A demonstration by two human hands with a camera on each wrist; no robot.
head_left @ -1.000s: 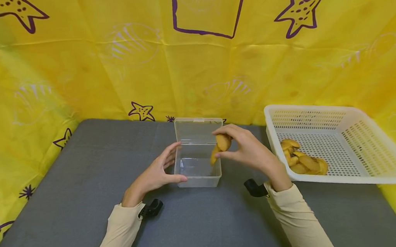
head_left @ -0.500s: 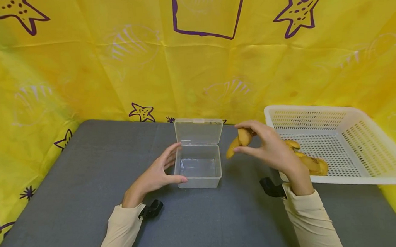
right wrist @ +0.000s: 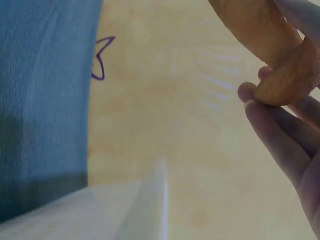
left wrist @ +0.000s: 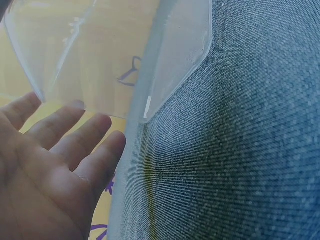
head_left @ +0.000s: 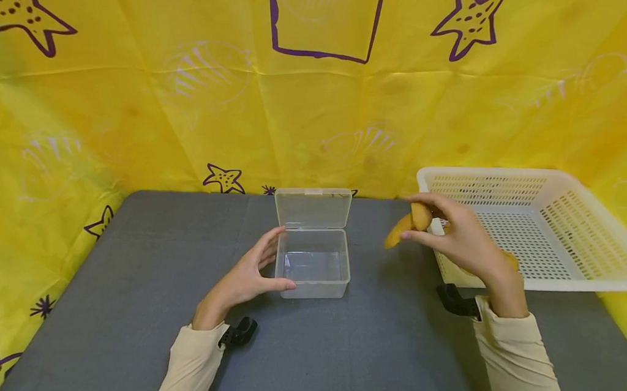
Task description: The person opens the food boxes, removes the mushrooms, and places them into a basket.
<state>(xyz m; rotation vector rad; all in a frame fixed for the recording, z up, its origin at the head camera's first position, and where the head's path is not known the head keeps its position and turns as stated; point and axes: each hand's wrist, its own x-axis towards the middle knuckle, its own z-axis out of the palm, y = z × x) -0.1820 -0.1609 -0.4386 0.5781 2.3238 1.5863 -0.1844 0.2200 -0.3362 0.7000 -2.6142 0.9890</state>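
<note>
My left hand (head_left: 248,273) holds the near left side of a clear plastic box (head_left: 315,290), thumb at the front wall and fingers by the back left corner. The box's hinged lid (head_left: 314,207) stands raised at the back. In the left wrist view the fingertips (left wrist: 117,142) are right at the box's corner. Above the left rim of a white basket (head_left: 580,288), my right hand (head_left: 462,233) pinches two golden-brown, smooth oblong pieces (right wrist: 287,80) between thumb and fingers. One piece points down to the left. My right hand and wrist hide most of the similar pieces in the basket.
The grey cloth-covered table (head_left: 326,354) carries the box and the basket. A yellow curtain (head_left: 307,116) with starfish and fish drawings hangs behind and at both sides. The basket's perforated walls rise at the right of the table.
My right hand has moved right, from over the plastic box to the left edge of the basket, still holding the two golden-brown pieces. My left hand and the box stay put.
</note>
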